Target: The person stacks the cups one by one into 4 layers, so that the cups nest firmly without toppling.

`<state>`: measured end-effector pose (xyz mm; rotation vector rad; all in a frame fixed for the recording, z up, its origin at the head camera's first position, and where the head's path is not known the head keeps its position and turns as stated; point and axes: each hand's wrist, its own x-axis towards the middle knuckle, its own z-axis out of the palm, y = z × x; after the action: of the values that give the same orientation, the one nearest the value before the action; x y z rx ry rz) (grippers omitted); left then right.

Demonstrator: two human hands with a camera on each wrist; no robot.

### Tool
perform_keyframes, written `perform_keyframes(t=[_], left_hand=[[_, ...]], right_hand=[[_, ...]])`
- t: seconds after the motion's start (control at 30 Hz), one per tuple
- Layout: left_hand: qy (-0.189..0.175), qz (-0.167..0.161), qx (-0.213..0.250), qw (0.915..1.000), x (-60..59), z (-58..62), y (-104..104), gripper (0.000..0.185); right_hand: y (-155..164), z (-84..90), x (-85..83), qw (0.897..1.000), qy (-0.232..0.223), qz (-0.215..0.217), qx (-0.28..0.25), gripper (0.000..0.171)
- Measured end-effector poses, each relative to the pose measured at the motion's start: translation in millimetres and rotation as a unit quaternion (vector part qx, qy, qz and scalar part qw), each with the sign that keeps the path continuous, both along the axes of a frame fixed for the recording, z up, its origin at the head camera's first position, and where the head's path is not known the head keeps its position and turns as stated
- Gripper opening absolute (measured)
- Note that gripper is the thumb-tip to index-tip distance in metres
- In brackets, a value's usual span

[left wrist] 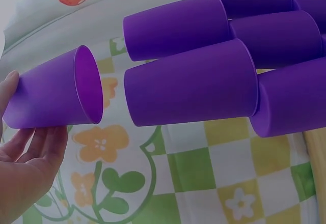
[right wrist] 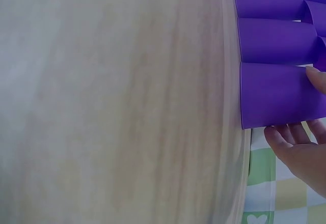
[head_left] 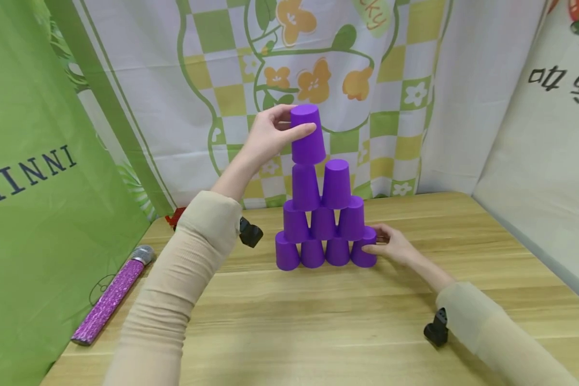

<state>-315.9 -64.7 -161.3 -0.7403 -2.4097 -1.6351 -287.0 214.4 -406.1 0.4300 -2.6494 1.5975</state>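
Left hand (head_left: 268,135) raised, fingers curled in a grip, right hand (head_left: 394,246) low, fingers loosely extended

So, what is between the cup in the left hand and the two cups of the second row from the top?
Only a small air gap: the left hand holds the top cup just above the two cups, seen best in the left wrist view.

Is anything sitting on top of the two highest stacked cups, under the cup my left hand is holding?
Nothing visible. The left hand holds the cup above the two top cups; only open air lies beneath it.
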Motion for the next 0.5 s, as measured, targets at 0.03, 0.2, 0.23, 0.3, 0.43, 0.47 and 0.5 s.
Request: perform_keyframes(t=[0.03, 0.2, 0.23, 0.3, 0.43, 0.47, 0.5], left_hand=[[0.000, 0.001, 0.002, 1.0000, -2.5, -1.0, 2.2, 0.049], [0.006, 0.001, -0.002, 1.0000, -12.1, -7.5, 11.8, 0.047], [0.005, 0.001, -0.004, 1.0000, -13.4, -8.8, 13.3, 0.047], [0.002, 0.003, -0.005, 1.0000, -15.0, -11.1, 15.7, 0.048], [-0.001, 0.004, -0.010, 0.9999, -16.5, -13.8, 19.5, 0.050], [-0.001, 0.004, -0.012, 0.9999, -16.4, -14.1, 20.4, 0.051], [-0.001, 0.004, -0.015, 0.9999, -16.6, -14.4, 21.3, 0.052]], right_hand=[[0.5, 0.0, 0.3, 1.000, 0.001, 0.000, 0.001, 0.056], [2.5, -0.8, 0.8, 1.000, 0.002, -0.002, 0.006, 0.056], [2.6, -1.0, 0.6, 1.000, 0.001, -0.003, 0.006, 0.057], [2.4, -1.5, 0.3, 1.000, 0.001, -0.004, 0.007, 0.057], [2.0, -1.9, -0.1, 1.000, 0.002, -0.004, 0.008, 0.057], [1.9, -1.8, 0.0, 1.000, 0.002, -0.005, 0.008, 0.057], [2.1, -1.5, 0.2, 1.000, 0.002, -0.004, 0.010, 0.057]])
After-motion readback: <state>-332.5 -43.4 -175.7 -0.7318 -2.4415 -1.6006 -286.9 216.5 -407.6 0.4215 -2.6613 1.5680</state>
